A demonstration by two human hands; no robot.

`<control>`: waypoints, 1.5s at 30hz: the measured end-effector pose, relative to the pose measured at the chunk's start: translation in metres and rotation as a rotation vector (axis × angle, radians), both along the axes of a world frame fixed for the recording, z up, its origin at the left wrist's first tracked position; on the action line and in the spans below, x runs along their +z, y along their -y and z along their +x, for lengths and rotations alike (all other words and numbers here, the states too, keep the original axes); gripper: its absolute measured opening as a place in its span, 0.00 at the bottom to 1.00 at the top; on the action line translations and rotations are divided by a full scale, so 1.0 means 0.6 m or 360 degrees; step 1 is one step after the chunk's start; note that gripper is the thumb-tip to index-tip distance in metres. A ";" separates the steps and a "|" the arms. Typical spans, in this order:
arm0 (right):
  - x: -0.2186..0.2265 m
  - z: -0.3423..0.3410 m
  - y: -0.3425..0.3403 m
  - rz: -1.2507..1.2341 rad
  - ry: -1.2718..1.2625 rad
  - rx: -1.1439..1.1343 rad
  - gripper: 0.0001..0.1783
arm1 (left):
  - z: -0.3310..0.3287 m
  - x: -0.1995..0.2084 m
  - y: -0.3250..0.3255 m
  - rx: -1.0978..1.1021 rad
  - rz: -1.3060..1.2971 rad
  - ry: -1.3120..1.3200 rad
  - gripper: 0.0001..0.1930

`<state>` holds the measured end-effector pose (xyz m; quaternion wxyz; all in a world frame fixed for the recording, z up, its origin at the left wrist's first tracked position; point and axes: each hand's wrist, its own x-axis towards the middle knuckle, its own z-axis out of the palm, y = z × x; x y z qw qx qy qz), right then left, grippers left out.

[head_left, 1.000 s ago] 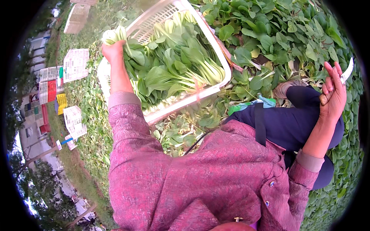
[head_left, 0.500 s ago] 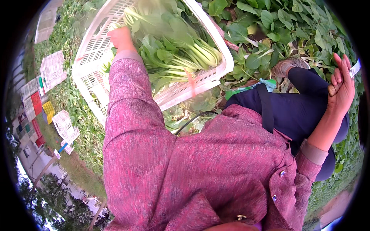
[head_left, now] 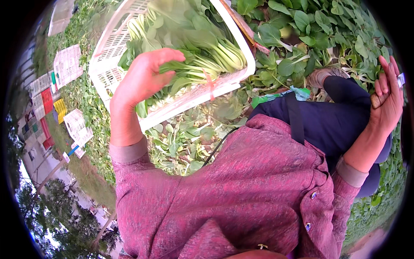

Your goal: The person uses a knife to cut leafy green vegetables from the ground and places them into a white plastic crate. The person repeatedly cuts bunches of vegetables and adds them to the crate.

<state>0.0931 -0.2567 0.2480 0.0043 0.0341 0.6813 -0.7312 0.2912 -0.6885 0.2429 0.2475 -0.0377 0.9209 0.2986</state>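
Leafy crop (head_left: 321,41): low, broad green foliage filling the upper right and running down the right side
Jacket (head_left: 241,190): mottled crimson weave, grey-mauve cuffs, covering the wearer's torso and both arms
Trousers (head_left: 334,118): dark navy, knees bent, at the wearer's right
White crate (head_left: 245,54): slatted plastic, set down among cut leaves, in front of the wearer and to the left of the knees
Bok choy (head_left: 220,54): heaped inside the white crate, pale stalks toward the near right corner, darker leaf blades behind
Left hand (head_left: 148,75): empty, fingers half bent and thumb standing apart, over the crate's near left part; contact with the leaves cannot be told
Right hand (head_left: 388,97): raised beyond the right knee, two fingers extended, the others curled, gripping a knife
Shoe (head_left: 321,77): greyish, beside the crop
Knife (head_left: 401,80): short pale stretch of blade showing behind the fingers; handle mostly hidden
Tie (head_left: 210,82): thin pink strip at the crate's near wall
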 end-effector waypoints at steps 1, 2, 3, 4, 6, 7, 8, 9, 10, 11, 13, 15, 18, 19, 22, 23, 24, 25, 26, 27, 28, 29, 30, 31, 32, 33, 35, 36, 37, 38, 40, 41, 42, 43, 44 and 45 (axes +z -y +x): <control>0.004 0.002 0.007 -0.0028 -0.0013 0.0010 0.17 | 0.013 -0.007 -0.030 -0.0271 -0.0064 0.0055 0.31; 0.005 0.004 0.014 -0.0060 -0.0022 0.0025 0.17 | 0.027 -0.029 -0.045 -0.0339 -0.0286 -0.0020 0.34; 0.006 0.006 0.016 -0.0072 -0.0020 0.0037 0.17 | 0.043 -0.059 -0.055 -0.0416 -0.0508 -0.0092 0.36; 0.006 0.009 0.017 -0.0067 -0.0022 0.0046 0.17 | 0.056 -0.091 -0.059 -0.0496 -0.0713 -0.0171 0.39; 0.008 0.011 0.012 -0.0066 -0.0023 0.0050 0.17 | 0.058 -0.134 -0.058 -0.0538 -0.0989 -0.0201 0.42; 0.008 0.012 0.010 -0.0079 -0.0018 0.0051 0.17 | 0.060 -0.156 -0.053 -0.0557 -0.1131 -0.0215 0.44; 0.008 0.013 0.005 -0.0083 -0.0015 0.0046 0.17 | 0.061 -0.194 -0.040 -0.0611 -0.1164 -0.0273 0.44; 0.008 0.014 -0.001 -0.0071 0.0001 0.0038 0.17 | 0.060 -0.226 -0.028 -0.0602 -0.1153 -0.0354 0.43; 0.007 0.014 -0.008 -0.0058 0.0017 0.0032 0.17 | 0.057 -0.253 -0.019 -0.0591 -0.1141 -0.0435 0.41; 0.007 0.016 -0.010 -0.0052 0.0014 0.0010 0.17 | 0.053 -0.264 -0.017 -0.0573 -0.1121 -0.0503 0.40; 0.005 0.018 -0.012 -0.0060 -0.0017 -0.0055 0.17 | 0.045 -0.277 -0.004 -0.0613 -0.1077 -0.0581 0.30; 0.002 0.020 -0.016 -0.0076 -0.0054 -0.0085 0.17 | 0.037 -0.279 0.006 -0.0665 -0.1020 -0.0609 0.24; -0.007 0.019 -0.038 -0.0092 -0.0064 -0.0021 0.17 | 0.035 -0.256 0.020 -0.0819 -0.0909 -0.0646 0.19; -0.010 0.019 -0.047 -0.0094 -0.0058 0.0011 0.17 | 0.034 -0.247 0.026 -0.0888 -0.0875 -0.0612 0.19; -0.010 0.022 -0.044 -0.0072 -0.0045 0.0019 0.17 | 0.037 -0.242 0.041 -0.1001 -0.0774 -0.0714 0.18; -0.008 0.023 -0.041 -0.0061 -0.0045 0.0001 0.17 | 0.034 -0.243 0.043 -0.1030 -0.0743 -0.0754 0.18; -0.005 0.024 -0.040 -0.0094 -0.0058 -0.0022 0.17 | 0.027 -0.252 0.038 -0.0997 -0.0686 -0.0805 0.15; -0.001 0.025 -0.040 -0.0124 -0.0073 -0.0049 0.17 | 0.018 -0.266 0.033 -0.1024 -0.0739 -0.0803 0.15; 0.003 0.026 -0.042 -0.0158 -0.0094 -0.0085 0.17 | 0.006 -0.282 0.026 -0.1059 -0.0795 -0.0808 0.15; 0.012 0.029 -0.045 -0.0269 -0.0110 -0.0066 0.17 | -0.015 -0.303 0.015 -0.1095 -0.0838 -0.0837 0.15; 0.018 0.034 -0.044 -0.0375 -0.0132 -0.0049 0.17 | -0.018 -0.318 0.015 -0.1015 -0.0859 -0.0907 0.14; 0.031 0.038 -0.052 -0.0447 -0.0178 -0.0049 0.17 | -0.021 -0.338 0.013 -0.0930 -0.0915 -0.0839 0.13; 0.050 0.042 -0.056 -0.0671 -0.0229 0.0033 0.16 | -0.021 -0.350 0.017 -0.0816 -0.0854 -0.0883 0.12; 0.074 0.045 -0.060 -0.0914 -0.0271 0.0089 0.14 | -0.014 -0.362 0.031 -0.0802 -0.0915 -0.0831 0.13; 0.091 0.045 -0.068 -0.0926 -0.0343 0.0042 0.14 | -0.007 -0.370 0.039 -0.0780 -0.0905 -0.0691 0.13; 0.109 0.045 -0.086 -0.0934 -0.0425 -0.0005 0.15 | -0.008 -0.375 0.036 -0.0805 -0.0919 -0.0774 0.13; 0.139 0.040 -0.145 -0.0869 -0.0643 -0.0032 0.14 | -0.026 -0.366 0.009 -0.0901 -0.0864 -0.0894 0.13; 0.145 0.040 -0.170 -0.0806 -0.0726 -0.0152 0.13 | -0.031 -0.348 -0.001 -0.0957 -0.0929 -0.0669 0.14; 0.134 0.036 -0.172 -0.0711 -0.0752 -0.0423 0.12 | -0.023 -0.321 0.005 -0.0993 -0.1040 -0.0400 0.15; 0.126 0.031 -0.187 -0.0604 -0.0697 -0.0540 0.11 | -0.019 -0.303 0.006 -0.1034 -0.1062 -0.0384 0.17; 0.090 0.019 -0.223 -0.0448 -0.0522 -0.0756 0.11 | -0.039 -0.265 -0.028 -0.1119 -0.1071 -0.0193 0.23; 0.057 0.010 -0.236 -0.0443 -0.0396 -0.0844 0.12 | -0.052 -0.232 -0.051 -0.1147 -0.1098 -0.0002 0.28; 0.028 0.002 -0.247 -0.0425 -0.0243 -0.0861 0.14 | -0.065 -0.217 -0.058 -0.1174 -0.1120 0.0138 0.32; -0.003 -0.005 -0.259 -0.0398 -0.0088 -0.0875 0.15 | -0.078 -0.208 -0.066 -0.1197 -0.1132 0.0279 0.37; -0.043 -0.015 -0.258 -0.0387 0.0022 -0.0846 0.16 | -0.085 -0.192 -0.067 -0.1263 -0.1153 0.0382 0.41; -0.073 -0.023 -0.260 -0.0361 0.0129 -0.0816 0.17 | -0.106 -0.176 -0.080 -0.1251 -0.1161 0.0515 0.42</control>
